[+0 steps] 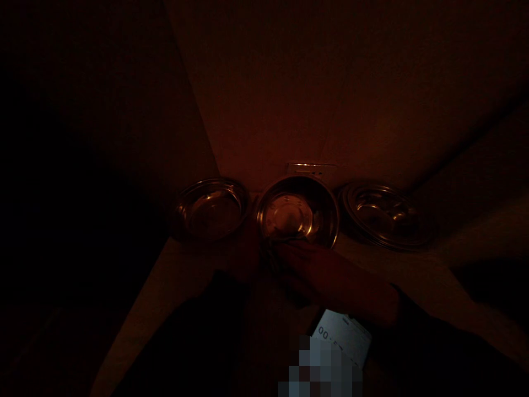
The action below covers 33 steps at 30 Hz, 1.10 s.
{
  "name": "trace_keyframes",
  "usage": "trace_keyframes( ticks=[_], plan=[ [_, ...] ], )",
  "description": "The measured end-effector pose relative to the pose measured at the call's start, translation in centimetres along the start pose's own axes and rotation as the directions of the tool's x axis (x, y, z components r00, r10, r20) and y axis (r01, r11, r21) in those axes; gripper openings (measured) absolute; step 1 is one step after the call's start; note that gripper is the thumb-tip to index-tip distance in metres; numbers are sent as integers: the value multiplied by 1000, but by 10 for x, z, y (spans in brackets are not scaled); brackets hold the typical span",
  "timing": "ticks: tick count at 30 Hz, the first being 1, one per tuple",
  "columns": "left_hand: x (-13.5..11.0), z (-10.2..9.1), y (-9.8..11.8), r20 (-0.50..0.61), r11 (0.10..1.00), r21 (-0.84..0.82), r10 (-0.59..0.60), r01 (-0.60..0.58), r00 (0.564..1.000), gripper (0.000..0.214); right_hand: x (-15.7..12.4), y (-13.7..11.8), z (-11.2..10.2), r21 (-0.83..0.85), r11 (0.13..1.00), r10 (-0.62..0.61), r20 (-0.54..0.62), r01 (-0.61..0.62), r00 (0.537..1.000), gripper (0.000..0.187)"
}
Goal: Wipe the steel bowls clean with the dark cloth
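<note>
The scene is very dark. Three shiny steel dishes stand in a row on a pale surface: a left bowl (210,208), a deeper middle bowl (297,212) and a right plate (386,216). My right hand (318,267) comes in from the right and lies at the near rim of the middle bowl, its fingers seeming to close over the rim. My left hand (243,253) is a dim shape against that bowl's left side, between it and the left bowl. Its fingers are lost in the dark.
A lit screen with digits (343,333) glows at the bottom centre, just below my right forearm. A small shiny rectangular object (311,167) lies behind the middle bowl. The pale surface (157,298) ends in an edge at the left, with darkness beyond it.
</note>
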<state>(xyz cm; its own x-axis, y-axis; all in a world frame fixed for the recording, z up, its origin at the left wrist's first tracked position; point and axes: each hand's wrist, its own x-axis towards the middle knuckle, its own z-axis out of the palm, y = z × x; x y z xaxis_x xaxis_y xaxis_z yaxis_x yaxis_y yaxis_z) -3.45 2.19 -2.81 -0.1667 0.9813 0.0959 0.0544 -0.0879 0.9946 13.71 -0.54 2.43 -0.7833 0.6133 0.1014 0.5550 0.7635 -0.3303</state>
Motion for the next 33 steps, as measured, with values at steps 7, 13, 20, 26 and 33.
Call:
trace_keyframes(
  ticks=[7,13,20,26,33],
  plan=[
    [-1,-3,11,-5,997,73,-34,34,999,42,-3,-2,-12,37,999,2,55,-4,998,50],
    [-1,-4,11,-25,990,139,-19,22,999,34,-9,6,-22,17,999,30,124,-33,992,62],
    [-1,-1,8,-70,999,39,-34,37,997,36,-14,9,-19,16,997,70,168,-74,983,64],
    [0,-4,8,-20,998,32,-57,57,998,36,-14,6,-30,29,997,64,148,-69,987,50],
    [2,-5,4,-62,1000,28,-6,8,998,38,-17,20,-37,-179,970,168,-4,-166,986,35]
  ],
)
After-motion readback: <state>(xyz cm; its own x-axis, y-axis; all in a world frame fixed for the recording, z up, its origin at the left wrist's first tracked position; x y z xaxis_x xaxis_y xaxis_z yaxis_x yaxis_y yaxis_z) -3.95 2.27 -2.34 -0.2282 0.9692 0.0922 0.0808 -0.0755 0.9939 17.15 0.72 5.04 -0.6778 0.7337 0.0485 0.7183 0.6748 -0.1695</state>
